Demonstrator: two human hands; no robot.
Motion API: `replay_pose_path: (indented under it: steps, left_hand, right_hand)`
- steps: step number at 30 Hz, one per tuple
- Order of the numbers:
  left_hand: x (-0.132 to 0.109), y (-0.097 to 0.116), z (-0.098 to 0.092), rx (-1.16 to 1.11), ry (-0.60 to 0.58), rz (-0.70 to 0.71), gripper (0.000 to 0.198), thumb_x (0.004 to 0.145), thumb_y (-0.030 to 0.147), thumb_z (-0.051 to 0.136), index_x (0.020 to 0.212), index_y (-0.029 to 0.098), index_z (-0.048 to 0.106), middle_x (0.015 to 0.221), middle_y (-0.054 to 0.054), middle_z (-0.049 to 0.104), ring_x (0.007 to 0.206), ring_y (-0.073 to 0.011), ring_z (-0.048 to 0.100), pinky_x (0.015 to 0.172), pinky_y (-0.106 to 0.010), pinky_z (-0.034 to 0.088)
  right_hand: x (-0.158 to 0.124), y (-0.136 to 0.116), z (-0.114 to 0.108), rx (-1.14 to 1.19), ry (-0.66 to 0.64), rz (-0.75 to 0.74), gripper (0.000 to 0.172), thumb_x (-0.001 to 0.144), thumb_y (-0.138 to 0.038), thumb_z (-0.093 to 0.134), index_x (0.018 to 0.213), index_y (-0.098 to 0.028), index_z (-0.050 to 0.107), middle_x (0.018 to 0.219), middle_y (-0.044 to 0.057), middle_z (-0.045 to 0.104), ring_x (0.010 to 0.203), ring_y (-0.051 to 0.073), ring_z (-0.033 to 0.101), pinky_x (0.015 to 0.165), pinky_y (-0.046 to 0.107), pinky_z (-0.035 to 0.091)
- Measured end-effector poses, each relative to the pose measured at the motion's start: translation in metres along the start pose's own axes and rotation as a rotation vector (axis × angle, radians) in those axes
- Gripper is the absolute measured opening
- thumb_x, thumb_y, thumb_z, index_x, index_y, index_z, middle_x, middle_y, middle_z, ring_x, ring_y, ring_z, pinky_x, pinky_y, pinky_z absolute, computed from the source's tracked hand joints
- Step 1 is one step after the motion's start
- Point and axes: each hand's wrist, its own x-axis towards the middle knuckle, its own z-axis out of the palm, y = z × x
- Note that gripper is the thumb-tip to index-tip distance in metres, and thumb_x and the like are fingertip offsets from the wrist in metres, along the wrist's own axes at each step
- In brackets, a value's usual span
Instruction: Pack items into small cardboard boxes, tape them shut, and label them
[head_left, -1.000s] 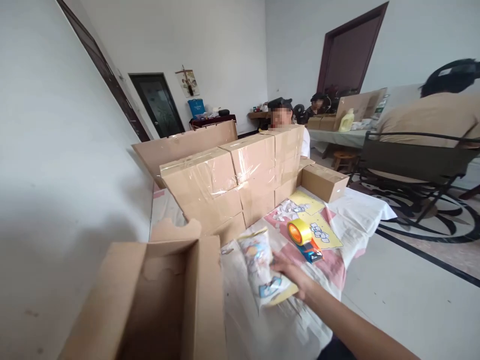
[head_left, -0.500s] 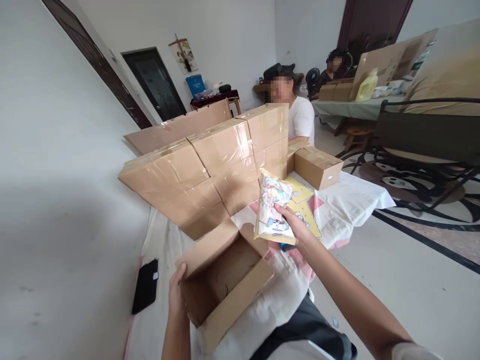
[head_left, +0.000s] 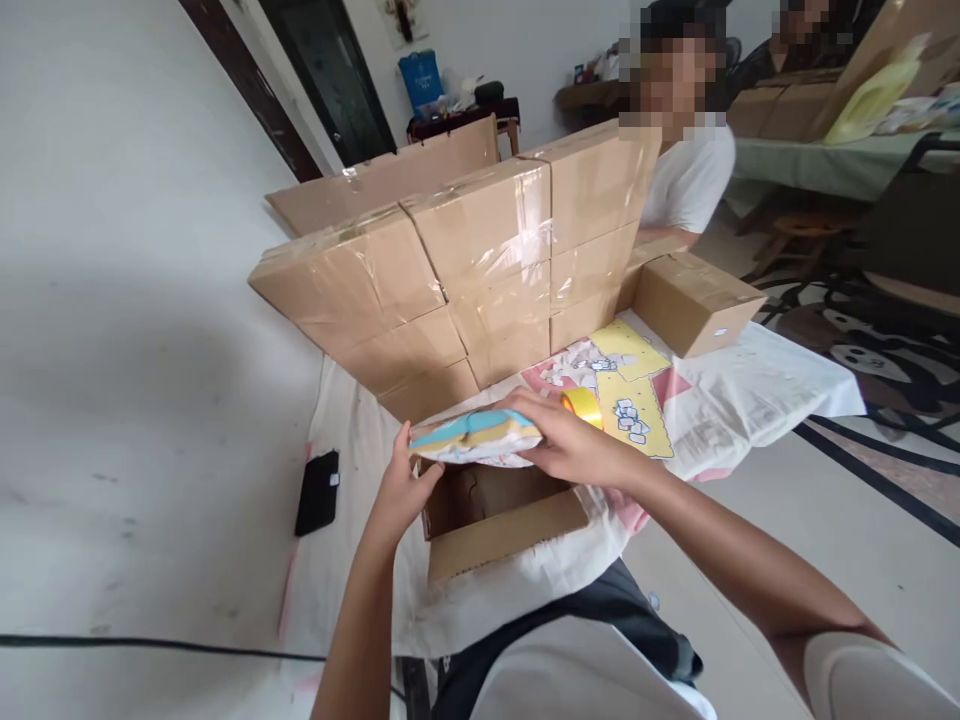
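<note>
A flat, soft packet (head_left: 474, 432) with a printed blue, white and tan cover is held level above an open cardboard box (head_left: 499, 535). My right hand (head_left: 559, 440) is closed round the packet's right end. At its left end, my left hand (head_left: 397, 490) grips the packet between fingers and thumb. The box's inside shows in part beneath the packet, and one long flap leans out towards me. Just beyond my right hand lies a roll of yellow tape (head_left: 582, 408), partly hidden by that hand.
Stacked, taped cardboard boxes (head_left: 487, 270) form a wall behind the open box. A closed box (head_left: 697, 300) stands to the right, near yellow printed sheets (head_left: 634, 400) on the white cloth (head_left: 772, 385). A black flat object (head_left: 317, 493) lies left. Another person (head_left: 694, 175) sits beyond the boxes.
The packet has moved left and turned from upright to level over the open box. My left hand has left the box's side and taken the packet's left end. The view has shifted.
</note>
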Motion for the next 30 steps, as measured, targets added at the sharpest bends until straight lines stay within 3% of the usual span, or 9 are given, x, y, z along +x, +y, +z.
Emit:
replay_pose_path:
  steps: [6, 10, 13, 17, 19, 21, 26, 28, 30]
  left_hand:
    - [-0.003, 0.018, -0.016, 0.156, -0.099, -0.044, 0.077, 0.074, 0.017, 0.061, 0.150, 0.029, 0.050, 0.145, -0.009, 0.062, 0.136, -0.0284, 0.055, 0.118, -0.047, 0.037]
    - [-0.002, 0.018, -0.018, 0.139, -0.098, -0.059, 0.080, 0.074, 0.017, 0.057, 0.152, 0.029, 0.047, 0.143, -0.010, 0.063, 0.117, -0.0259, 0.065, 0.107, -0.045, 0.047]
    - [-0.004, 0.011, -0.016, 0.041, -0.063, -0.057, 0.075, 0.076, 0.021, 0.059, 0.150, 0.029, 0.050, 0.132, -0.007, 0.068, 0.096, -0.0206, 0.069, 0.097, -0.041, 0.053]
    - [-0.006, -0.009, -0.004, -0.089, 0.041, 0.016, 0.060, 0.087, 0.042, 0.060, 0.145, 0.027, 0.054, 0.131, -0.006, 0.068, 0.123, -0.0231, 0.062, 0.112, -0.039, 0.044]
    - [-0.009, -0.020, 0.007, -0.142, 0.082, 0.053, 0.065, 0.094, 0.062, 0.045, 0.149, 0.026, 0.050, 0.143, -0.008, 0.062, 0.136, -0.0250, 0.055, 0.116, -0.039, 0.041]
    - [-0.011, -0.030, 0.016, -0.175, 0.096, 0.077, 0.075, 0.095, 0.073, 0.031, 0.152, 0.026, 0.044, 0.151, -0.009, 0.055, 0.143, -0.0254, 0.049, 0.118, -0.039, 0.040]
    - [-0.014, -0.037, 0.024, -0.184, 0.072, 0.059, 0.067, 0.091, 0.058, 0.058, 0.149, 0.029, 0.043, 0.143, -0.008, 0.060, 0.135, -0.0240, 0.056, 0.112, -0.040, 0.045]
    - [-0.013, -0.036, 0.022, -0.176, 0.065, 0.078, 0.046, 0.090, 0.050, 0.062, 0.129, 0.026, 0.060, 0.131, -0.008, 0.067, 0.126, -0.0246, 0.061, 0.109, -0.042, 0.047]
    - [-0.012, -0.035, 0.018, -0.158, 0.076, 0.107, 0.022, 0.086, 0.044, 0.065, 0.097, 0.024, 0.067, 0.125, -0.008, 0.069, 0.126, -0.0266, 0.060, 0.112, -0.043, 0.043]
  right_hand:
    - [0.032, 0.018, 0.050, -0.427, -0.508, 0.104, 0.038, 0.077, 0.004, 0.058, 0.109, -0.015, 0.067, 0.095, 0.010, 0.068, 0.075, 0.023, 0.065, 0.066, 0.032, 0.046]
    - [0.041, 0.018, 0.079, -0.390, -0.585, 0.111, 0.048, 0.075, 0.005, 0.062, 0.116, -0.017, 0.070, 0.094, 0.009, 0.074, 0.082, 0.025, 0.069, 0.074, 0.035, 0.050]
    - [0.020, 0.009, 0.064, -0.339, -0.285, 0.006, 0.038, 0.090, -0.009, 0.059, 0.126, -0.020, 0.066, 0.109, 0.011, 0.074, 0.102, 0.028, 0.068, 0.090, 0.044, 0.052]
    - [-0.044, 0.022, 0.032, -0.204, 0.636, 0.233, 0.024, 0.098, -0.026, 0.057, 0.121, -0.026, 0.066, 0.115, 0.009, 0.070, 0.112, 0.028, 0.065, 0.098, 0.048, 0.052]
    - [-0.071, 0.041, 0.034, 0.045, 0.950, 0.327, 0.018, 0.098, -0.029, 0.057, 0.113, -0.026, 0.067, 0.111, 0.007, 0.070, 0.108, 0.027, 0.068, 0.095, 0.048, 0.054]
    - [-0.086, 0.058, 0.048, 0.276, 0.967, 0.343, 0.016, 0.099, -0.032, 0.055, 0.106, -0.025, 0.068, 0.105, 0.007, 0.072, 0.107, 0.027, 0.070, 0.096, 0.050, 0.055]
    - [-0.087, 0.067, 0.079, 0.245, 0.423, 0.302, 0.029, 0.102, -0.040, 0.050, 0.110, -0.027, 0.074, 0.088, 0.008, 0.077, 0.130, 0.031, 0.057, 0.111, 0.055, 0.045]
    - [-0.085, 0.068, 0.078, 0.217, 0.392, 0.278, 0.031, 0.104, -0.040, 0.046, 0.114, -0.027, 0.072, 0.095, 0.008, 0.077, 0.130, 0.030, 0.057, 0.112, 0.053, 0.045]
    - [-0.084, 0.071, 0.072, 0.191, 0.487, 0.262, 0.033, 0.105, -0.042, 0.044, 0.124, -0.029, 0.067, 0.118, 0.010, 0.073, 0.130, 0.029, 0.057, 0.112, 0.052, 0.045]
